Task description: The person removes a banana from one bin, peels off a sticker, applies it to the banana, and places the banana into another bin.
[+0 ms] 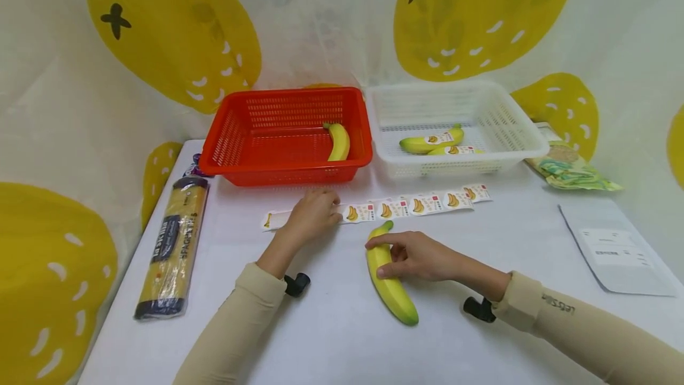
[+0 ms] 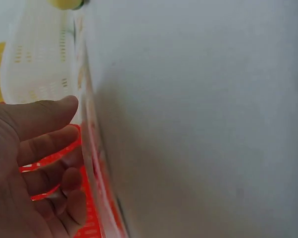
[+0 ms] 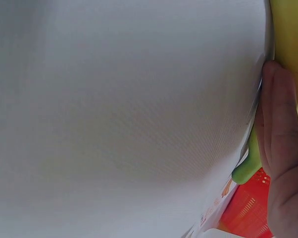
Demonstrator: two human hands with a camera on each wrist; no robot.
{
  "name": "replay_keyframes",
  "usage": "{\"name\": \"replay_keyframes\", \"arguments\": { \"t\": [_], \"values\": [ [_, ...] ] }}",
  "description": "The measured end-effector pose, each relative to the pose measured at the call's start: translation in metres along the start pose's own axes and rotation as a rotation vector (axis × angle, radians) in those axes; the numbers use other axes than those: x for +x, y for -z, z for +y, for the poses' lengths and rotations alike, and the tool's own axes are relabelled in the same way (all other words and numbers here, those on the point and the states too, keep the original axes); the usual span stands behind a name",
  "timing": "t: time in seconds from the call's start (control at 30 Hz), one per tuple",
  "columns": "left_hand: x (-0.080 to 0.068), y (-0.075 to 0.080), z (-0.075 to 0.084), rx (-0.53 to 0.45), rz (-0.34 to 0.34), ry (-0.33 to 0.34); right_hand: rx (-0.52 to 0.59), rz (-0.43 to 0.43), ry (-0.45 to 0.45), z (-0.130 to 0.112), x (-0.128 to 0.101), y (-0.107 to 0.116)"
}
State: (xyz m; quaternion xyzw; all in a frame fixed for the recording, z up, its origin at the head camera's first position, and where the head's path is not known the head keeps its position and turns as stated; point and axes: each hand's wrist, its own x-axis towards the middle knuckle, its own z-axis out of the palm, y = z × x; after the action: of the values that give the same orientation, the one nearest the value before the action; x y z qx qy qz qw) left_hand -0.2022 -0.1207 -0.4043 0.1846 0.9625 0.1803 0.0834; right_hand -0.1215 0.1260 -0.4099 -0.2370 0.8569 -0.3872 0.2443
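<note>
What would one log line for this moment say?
left hand: on sticker strip | right hand: holds banana on table | red basket: one banana

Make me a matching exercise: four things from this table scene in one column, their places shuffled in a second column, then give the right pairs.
Things:
1. plain banana
2. two stickered bananas
3. spaghetti packet
4. banana under the right hand

Places:
A. in the white basket
B. on the table's left edge
C. in the red basket
D. on the table, in front of the sticker strip

Pairs: 1-C, 2-A, 3-B, 4-D
</note>
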Motion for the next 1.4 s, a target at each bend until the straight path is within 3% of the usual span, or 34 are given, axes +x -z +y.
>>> {"name": "replay_keyframes", "arguments": {
  "t": [0.7,1.27,1.4],
  "values": [
    [0.002,-0.006,-0.002,-0.111,0.064,0.041,-0.02,-0.004,-0.032,-0.005,-0.001,0.001],
    [0.002,0.003,0.001,-0.17,0.146,0.012,-0.183,0.005,-0.008,-0.01,-0.006,0.0],
    [0.0,0.006,0.002,-0.169,0.16,-0.011,-0.196,0.091,0.021,-0.015,-0.007,0.01]
  ]
}}
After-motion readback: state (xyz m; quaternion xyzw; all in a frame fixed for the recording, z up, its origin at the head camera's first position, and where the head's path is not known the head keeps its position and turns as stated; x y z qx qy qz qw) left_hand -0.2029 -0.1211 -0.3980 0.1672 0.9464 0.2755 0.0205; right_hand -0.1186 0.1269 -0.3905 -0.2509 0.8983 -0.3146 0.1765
